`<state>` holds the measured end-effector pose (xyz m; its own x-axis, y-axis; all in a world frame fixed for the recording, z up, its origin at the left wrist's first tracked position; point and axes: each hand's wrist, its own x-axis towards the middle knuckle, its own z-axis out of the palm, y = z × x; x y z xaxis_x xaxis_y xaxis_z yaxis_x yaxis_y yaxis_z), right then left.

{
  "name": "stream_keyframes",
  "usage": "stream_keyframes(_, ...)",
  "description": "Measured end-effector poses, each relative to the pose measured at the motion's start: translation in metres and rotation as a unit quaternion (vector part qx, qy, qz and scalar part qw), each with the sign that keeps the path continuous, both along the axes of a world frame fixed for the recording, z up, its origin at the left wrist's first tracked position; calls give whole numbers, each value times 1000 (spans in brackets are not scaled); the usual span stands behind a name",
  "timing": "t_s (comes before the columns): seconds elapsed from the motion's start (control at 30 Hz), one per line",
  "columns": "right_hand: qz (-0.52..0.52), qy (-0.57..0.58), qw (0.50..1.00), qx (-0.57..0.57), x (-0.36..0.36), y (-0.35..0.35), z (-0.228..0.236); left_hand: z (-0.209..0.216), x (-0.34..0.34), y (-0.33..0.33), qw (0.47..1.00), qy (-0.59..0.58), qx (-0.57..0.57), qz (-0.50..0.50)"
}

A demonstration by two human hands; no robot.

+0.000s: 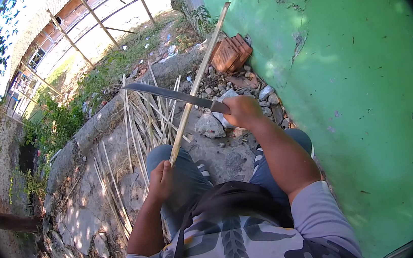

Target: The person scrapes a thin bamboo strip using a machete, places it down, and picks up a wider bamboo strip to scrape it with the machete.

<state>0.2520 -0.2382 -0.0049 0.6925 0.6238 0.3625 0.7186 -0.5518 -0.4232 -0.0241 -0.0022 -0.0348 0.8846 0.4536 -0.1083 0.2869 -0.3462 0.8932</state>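
Pale strip (202, 76) | slants up from over the left knee (161, 156); machete (169, 92) crosses it, contact unclear | left hand (161, 180) closed round lower end, right hand (241, 110) clamped on machete handle | likely light, stiff, springy, splintery; best gripped low, clear of blade

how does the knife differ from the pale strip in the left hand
The knife is dark-bladed and gently curved; the strip is pale and nearly straight. The knife is in the right hand, the strip in the left hand. The knife points left, the strip forward. Both are long and narrow.
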Motion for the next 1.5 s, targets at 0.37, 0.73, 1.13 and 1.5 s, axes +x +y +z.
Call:
stream_keyframes(0.37,101,-95,990,-35,-6,12,-2,10,-4,-10,999,-18,49,-2)
stream_keyframes(0.73,107,-133,985,23,-13,10,-7,-3,-4,11,997,-19,-70,-20)
stream_keyframes(1.13,54,-173,981,67,-16,3,8,16,-12,12,982,-14,-183,-47)
stream_keyframes(1.5,122,-216,969,13,-26,17,9,-4,-15,3,993,-116,20,5)
